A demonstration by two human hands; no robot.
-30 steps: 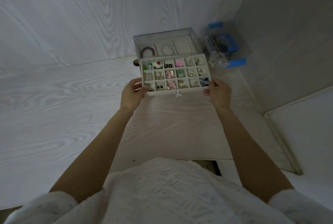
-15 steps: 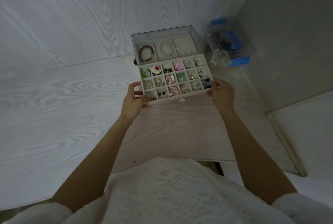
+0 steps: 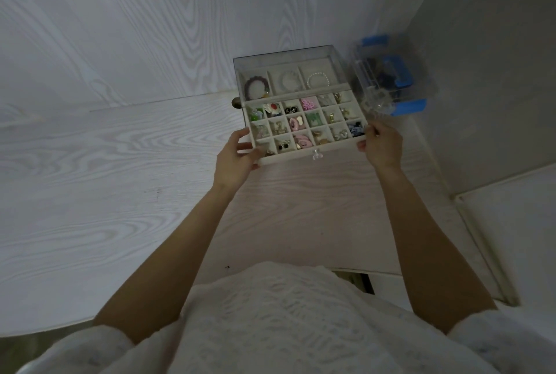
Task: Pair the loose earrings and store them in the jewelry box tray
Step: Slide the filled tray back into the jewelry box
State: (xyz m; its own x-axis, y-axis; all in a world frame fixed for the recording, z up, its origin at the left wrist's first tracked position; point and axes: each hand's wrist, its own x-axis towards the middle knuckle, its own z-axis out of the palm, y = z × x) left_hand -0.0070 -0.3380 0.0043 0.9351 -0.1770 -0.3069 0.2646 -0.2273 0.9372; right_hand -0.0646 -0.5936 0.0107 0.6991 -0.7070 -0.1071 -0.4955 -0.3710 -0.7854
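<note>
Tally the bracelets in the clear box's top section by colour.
Dark purple beaded bracelet: 1
Pale translucent beaded bracelet: 1
White pearl bracelet: 1
Total: 3, one in each compartment of the clear acrylic jewelry box.

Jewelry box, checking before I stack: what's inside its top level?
Three bracelets in the jewelry box: dark beaded bracelet, pale bracelet, pearl bracelet. Earring tray hides below.
</note>
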